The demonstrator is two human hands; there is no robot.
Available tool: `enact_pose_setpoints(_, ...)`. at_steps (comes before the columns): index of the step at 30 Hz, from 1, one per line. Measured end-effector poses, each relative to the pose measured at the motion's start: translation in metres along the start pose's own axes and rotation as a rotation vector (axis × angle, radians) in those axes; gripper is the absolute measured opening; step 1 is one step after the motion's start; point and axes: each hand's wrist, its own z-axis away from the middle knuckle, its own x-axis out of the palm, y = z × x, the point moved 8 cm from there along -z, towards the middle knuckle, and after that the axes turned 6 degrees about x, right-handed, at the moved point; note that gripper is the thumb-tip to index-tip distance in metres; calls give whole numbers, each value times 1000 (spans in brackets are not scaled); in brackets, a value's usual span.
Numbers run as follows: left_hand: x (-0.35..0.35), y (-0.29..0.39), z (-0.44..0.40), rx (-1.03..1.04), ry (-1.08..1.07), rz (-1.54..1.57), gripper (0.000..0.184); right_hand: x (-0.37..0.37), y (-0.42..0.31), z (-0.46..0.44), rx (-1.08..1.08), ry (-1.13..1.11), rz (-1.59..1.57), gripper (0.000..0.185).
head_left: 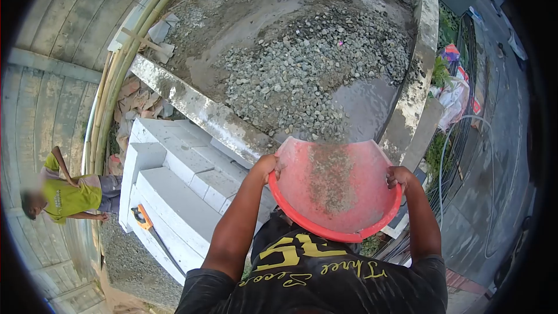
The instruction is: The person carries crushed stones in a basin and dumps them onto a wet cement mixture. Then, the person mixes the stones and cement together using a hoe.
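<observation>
My left hand [268, 167] and my right hand [399, 177] grip opposite sides of the rim of a red plastic basin [372, 189]. The basin is tilted, its near rim close to my chest and its far side over the edge of the gravel. Wet grey grit [329, 177] clings in a band down its inner wall. Beyond the basin lies a heap of grey gravel [285, 81], with a puddle of grey water [366, 104] at its right.
Low concrete walls [197, 110] [410, 93] border the gravel. White blocks [180, 192] are stacked at left, with an orange-handled handsaw [142, 217] on them. A person in a yellow-green shirt [70, 197] stands beyond. Cables and a hose [447, 157] run along the right.
</observation>
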Motion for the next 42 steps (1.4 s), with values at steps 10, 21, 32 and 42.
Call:
enact_pose_setpoints(10, -67, 49, 183, 790, 198, 92, 37, 131, -42, 115, -390, -127, 157, 33)
enact_pose_setpoints(21, -233, -224, 451, 1256, 640, 589, 65, 419, 97, 237, -697, -628, 542, 35)
enact_pose_setpoints(32, -329, -615, 561, 1112, 1175, 1126, 57, 619, 500, 231, -507, -911, 1330, 17)
enact_pose_setpoints(42, -347, -823, 484, 1029, 1390, 1577, 37, 626, 724, 174, -646, -1003, 1557, 54)
